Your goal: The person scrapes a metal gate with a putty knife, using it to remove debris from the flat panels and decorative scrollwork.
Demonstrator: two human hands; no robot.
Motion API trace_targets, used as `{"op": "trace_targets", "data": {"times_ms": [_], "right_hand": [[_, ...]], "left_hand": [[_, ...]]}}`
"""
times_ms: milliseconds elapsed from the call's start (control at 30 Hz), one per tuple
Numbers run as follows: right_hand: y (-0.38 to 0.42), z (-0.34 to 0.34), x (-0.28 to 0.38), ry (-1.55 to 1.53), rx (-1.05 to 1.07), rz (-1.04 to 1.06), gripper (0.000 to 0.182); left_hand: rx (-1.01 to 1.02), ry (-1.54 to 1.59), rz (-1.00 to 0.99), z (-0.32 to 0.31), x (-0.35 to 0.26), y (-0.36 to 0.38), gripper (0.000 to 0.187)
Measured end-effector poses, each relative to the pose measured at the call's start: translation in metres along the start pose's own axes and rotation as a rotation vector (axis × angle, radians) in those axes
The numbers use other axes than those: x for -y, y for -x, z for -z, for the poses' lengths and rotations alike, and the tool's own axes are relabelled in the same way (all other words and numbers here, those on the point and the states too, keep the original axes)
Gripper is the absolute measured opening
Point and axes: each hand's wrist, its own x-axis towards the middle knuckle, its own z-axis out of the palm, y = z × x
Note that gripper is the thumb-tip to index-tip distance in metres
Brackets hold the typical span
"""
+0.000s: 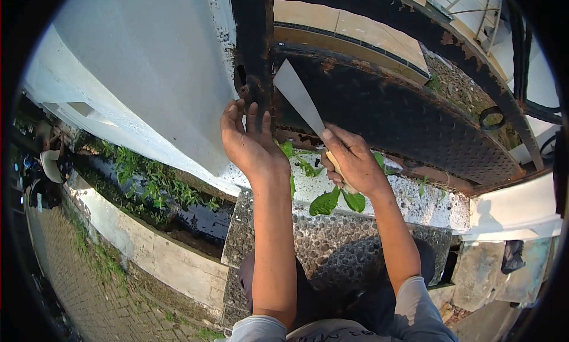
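Observation:
My right hand is wrapped round the handle of a putty knife, whose wide pale blade points up and left across the dark metal gate. My left hand is raised with its fingers apart and holds nothing. Its fingertips are right at the lower part of the rusty black gate post, beside the white wall. Green leafy weeds grow just below my right hand, along a paint-spattered white ledge. Rust patches show on the gate's bars and panel.
A pebbled step lies under my arms, in front of my knees. To the left runs a ditch with water and plants, edged by a concrete kerb. Another person is at the far left. A black bag lies at right.

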Motion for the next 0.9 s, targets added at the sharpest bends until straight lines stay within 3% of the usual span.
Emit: {"op": "trace_targets", "data": {"times_ms": [200,367,433,500,600,900], "right_hand": [[-0.004,0.003,0.0,-0.01,0.005,-0.056,0.044],[-0.002,0.016,0.037,0.445,0.135,-0.164,0.044],[0.002,0.024,0.029,0.439,0.162,-0.19,0.043],[0.01,0.027,0.014,0.225,0.13,-0.217,0.041],[0.017,0.022,0.015,0.101,-0.008,-0.118,0.042],[0.003,0.01,0.017,0.085,0.028,-0.07,0.049]], "left_hand": [[0.011,0.006,-0.012,0.001,-0.001,-0.001,0.027],[-0.027,-0.003,-0.023,0.0,-0.003,-0.001,0.028],[-0.05,-0.013,-0.028,-0.001,-0.005,-0.001,0.029],[-0.044,0.002,-0.041,0.0,-0.007,-0.002,0.029],[-0.055,0.013,-0.048,0.0,-0.008,-0.001,0.03],[-0.03,0.01,-0.04,-0.001,-0.005,0.0,0.029]]}}
